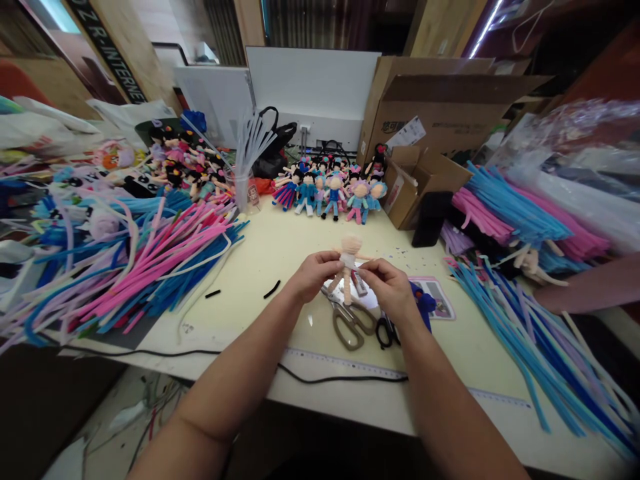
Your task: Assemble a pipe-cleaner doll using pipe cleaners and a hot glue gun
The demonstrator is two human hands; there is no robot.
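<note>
A small doll (pixel 351 245) of beige pipe cleaners, with a white band round its torso, is held upright above the table. My left hand (pixel 320 272) pinches the doll at its side with thumb and forefinger. On the other side, my right hand (pixel 387 283) has its fingertips pinched together by the doll's waist; whatever thin piece they hold is too small to make out. Below the hands lie scissors with grey-brown handles (pixel 349 331) and a black-handled pair (pixel 385 331), partly hidden by my right wrist.
Pipe cleaners lie in heaps on the left (pixel 165 260) and right (pixel 510 327). Several finished dolls (pixel 333 193) stand at the back, beside cardboard boxes (pixel 440 120). A black phone-like object (pixel 431 219) stands at right. Two short black pieces (pixel 272 289) and a ruler (pixel 345 362) lie nearer.
</note>
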